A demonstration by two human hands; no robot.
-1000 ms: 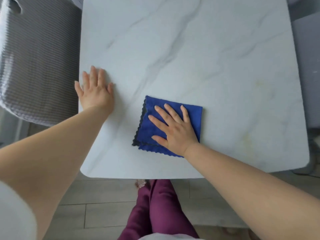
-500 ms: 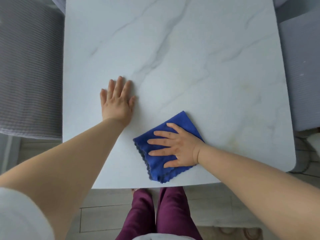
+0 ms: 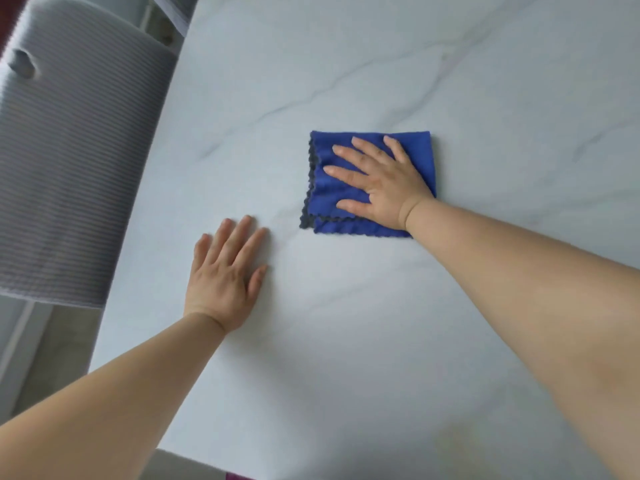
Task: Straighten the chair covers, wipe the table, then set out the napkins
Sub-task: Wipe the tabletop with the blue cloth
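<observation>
A folded blue cloth [image 3: 420,150] with a dark scalloped edge lies flat near the middle of the white marble-look table [image 3: 381,64]. My right hand [image 3: 377,180] presses down on the cloth with straight, spread fingers pointing left. My left hand [image 3: 227,275] rests flat on the bare tabletop, a little nearer and to the left of the cloth, fingers straight and pointing away from me. No napkins are in view.
A chair with a grey ribbed cover [image 3: 69,161] stands close against the table's left edge. A second covered chair [image 3: 176,8] shows at the far left corner. Grey floor tiles [image 3: 45,341] lie beside the table's near left corner.
My right hand has slid the cloth away from the near edge toward the table's middle. My left hand stays flat on the top. The view has swung left and closer.
</observation>
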